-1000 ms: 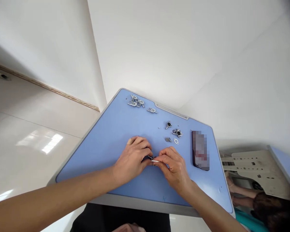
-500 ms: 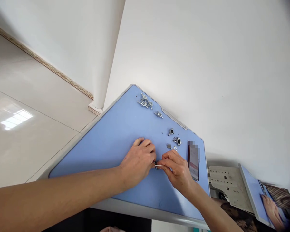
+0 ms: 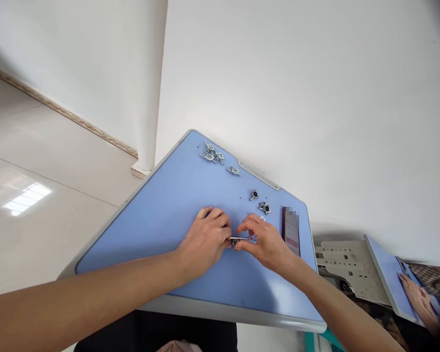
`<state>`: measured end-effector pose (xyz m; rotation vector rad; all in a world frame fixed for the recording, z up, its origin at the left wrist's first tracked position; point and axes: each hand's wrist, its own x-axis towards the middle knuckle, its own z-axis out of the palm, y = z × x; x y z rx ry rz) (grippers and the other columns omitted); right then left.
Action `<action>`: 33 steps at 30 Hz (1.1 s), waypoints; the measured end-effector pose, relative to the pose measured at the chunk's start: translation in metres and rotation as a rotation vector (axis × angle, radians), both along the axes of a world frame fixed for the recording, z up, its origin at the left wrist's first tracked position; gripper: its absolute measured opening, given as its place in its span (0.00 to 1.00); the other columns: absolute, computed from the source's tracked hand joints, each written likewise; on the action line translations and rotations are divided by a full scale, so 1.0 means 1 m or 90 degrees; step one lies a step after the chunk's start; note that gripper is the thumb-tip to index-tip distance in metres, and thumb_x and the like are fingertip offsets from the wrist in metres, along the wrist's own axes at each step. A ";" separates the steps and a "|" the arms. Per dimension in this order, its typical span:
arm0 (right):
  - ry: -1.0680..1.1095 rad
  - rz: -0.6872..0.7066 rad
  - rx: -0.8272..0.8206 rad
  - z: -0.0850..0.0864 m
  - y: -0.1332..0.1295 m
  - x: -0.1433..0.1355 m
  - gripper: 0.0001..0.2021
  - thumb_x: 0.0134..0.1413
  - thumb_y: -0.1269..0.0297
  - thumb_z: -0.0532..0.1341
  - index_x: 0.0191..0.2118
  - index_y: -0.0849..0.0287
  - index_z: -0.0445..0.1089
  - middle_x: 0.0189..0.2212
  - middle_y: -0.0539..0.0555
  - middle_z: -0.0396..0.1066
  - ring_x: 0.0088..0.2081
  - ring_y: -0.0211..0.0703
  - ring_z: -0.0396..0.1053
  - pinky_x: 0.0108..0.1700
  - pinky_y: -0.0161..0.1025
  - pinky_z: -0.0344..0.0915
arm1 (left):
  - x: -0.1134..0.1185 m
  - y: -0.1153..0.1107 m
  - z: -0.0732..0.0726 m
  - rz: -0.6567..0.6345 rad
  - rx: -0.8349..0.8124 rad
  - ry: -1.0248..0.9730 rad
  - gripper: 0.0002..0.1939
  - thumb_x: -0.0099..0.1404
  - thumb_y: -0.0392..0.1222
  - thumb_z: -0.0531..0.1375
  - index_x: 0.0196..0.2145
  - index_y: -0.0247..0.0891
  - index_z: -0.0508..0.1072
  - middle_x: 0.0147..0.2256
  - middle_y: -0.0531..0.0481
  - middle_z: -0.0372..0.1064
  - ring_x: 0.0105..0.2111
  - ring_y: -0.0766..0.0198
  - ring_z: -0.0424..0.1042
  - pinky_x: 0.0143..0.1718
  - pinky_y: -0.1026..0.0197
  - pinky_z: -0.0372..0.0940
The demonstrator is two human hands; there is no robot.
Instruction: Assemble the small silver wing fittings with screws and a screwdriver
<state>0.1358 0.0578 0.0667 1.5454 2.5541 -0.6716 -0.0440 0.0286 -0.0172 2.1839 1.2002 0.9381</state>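
My left hand (image 3: 207,237) rests on the blue tabletop with its fingers curled, pinching a small metal part (image 3: 234,242) mostly hidden by the fingertips. Facing it from the right, my right hand (image 3: 266,242) has thumb and index finger bent around a thin tool that looks like a small screwdriver (image 3: 246,238), with a slim metal shaft and what seems a clear handle against the palm. Its shaft runs level toward the left fingertips, over the metal part. Just beyond the right knuckles a small flat metal plate (image 3: 262,218) is partly covered.
Metal parts with dark round centres (image 3: 265,208) lie behind my right hand. A cluster of metal pieces (image 3: 211,153) sits at the table's far corner, a single piece (image 3: 233,171) nearby. A phone (image 3: 291,230) lies right. Another person's hand (image 3: 416,293) rests on a neighbouring table.
My right thumb and fingers have spread further apart, and more of the screwdriver shows. My left hand keeps its pinch. The whole view has shifted slightly.
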 end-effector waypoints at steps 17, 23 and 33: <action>0.111 0.131 0.058 -0.003 -0.030 0.046 0.15 0.62 0.77 0.52 0.49 0.57 0.68 0.47 0.57 0.72 0.48 0.46 0.69 0.49 0.47 0.69 | 0.003 -0.003 0.010 0.008 0.026 0.097 0.14 0.58 0.42 0.69 0.42 0.39 0.75 0.39 0.49 0.74 0.45 0.53 0.66 0.51 0.47 0.55; 0.043 0.044 -0.017 -0.007 -0.032 0.040 0.13 0.64 0.72 0.55 0.52 0.56 0.68 0.44 0.54 0.76 0.44 0.46 0.74 0.47 0.46 0.69 | 0.009 -0.005 0.014 -0.025 0.036 0.126 0.18 0.58 0.43 0.69 0.46 0.41 0.75 0.38 0.50 0.74 0.44 0.54 0.65 0.51 0.46 0.54; 0.066 0.029 0.092 0.010 -0.042 0.053 0.10 0.62 0.73 0.54 0.46 0.57 0.68 0.41 0.54 0.74 0.30 0.38 0.70 0.30 0.36 0.65 | 0.012 -0.004 0.006 -0.029 -0.036 0.014 0.07 0.60 0.35 0.68 0.36 0.43 0.77 0.33 0.54 0.74 0.39 0.59 0.66 0.47 0.51 0.56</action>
